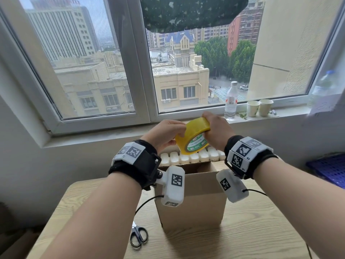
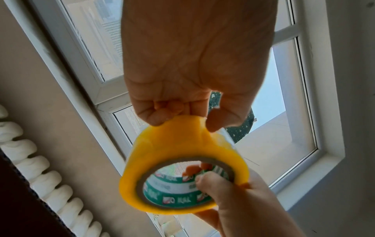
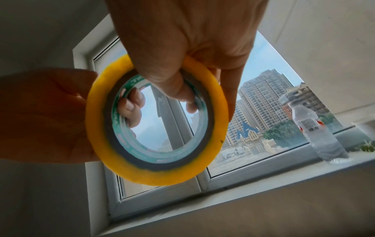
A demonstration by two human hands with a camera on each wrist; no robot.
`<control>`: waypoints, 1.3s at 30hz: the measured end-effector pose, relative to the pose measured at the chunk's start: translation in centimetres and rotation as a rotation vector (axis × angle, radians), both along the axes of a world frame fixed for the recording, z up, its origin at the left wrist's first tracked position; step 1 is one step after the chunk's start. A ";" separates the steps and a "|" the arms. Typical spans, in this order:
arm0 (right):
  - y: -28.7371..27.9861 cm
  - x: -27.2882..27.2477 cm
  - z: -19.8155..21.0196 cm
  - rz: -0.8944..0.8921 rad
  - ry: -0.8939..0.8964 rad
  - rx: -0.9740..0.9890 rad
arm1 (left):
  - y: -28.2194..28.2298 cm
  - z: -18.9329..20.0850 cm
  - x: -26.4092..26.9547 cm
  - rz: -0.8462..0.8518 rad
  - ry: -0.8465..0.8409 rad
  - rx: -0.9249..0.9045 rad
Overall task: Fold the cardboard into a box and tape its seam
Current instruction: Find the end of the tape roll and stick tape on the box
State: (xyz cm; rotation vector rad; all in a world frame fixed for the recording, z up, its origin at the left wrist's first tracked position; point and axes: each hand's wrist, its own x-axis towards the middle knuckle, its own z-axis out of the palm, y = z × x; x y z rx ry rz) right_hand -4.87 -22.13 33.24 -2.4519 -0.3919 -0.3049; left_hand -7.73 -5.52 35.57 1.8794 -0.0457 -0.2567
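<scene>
Left hand (image 1: 164, 135): fingers curled through the core, gripping the tape roll (image 1: 193, 137).
Roll: held in the air above the upright box (image 1: 192, 200), axis roughly level.
Right hand (image 1: 214, 128): fingers pinching the roll's top rim, likely seeking the free end.

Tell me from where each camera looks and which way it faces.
Head: looks down past both forearms at the tape roll above the cardboard box.
Left wrist: looks along the left hand, which pinches the roll's outside.
Right wrist: looks along the right hand, thumb inside the core.
All three share the roll and window.
</scene>
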 end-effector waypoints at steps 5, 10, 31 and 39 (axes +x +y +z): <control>0.5 -0.1 -0.1 -0.034 -0.010 -0.077 | -0.5 -0.1 -0.2 -0.028 -0.047 0.201; 0.7 -0.5 0.1 -0.049 -0.073 -0.115 | -0.9 0.4 -0.1 0.004 -0.044 0.231; 1.0 0.0 -0.2 -0.069 -0.083 -0.084 | -1.0 0.2 1.0 0.100 -0.045 0.180; 0.6 0.4 -0.5 -0.041 0.002 0.064 | 0.4 -0.2 1.2 -0.009 -0.063 0.122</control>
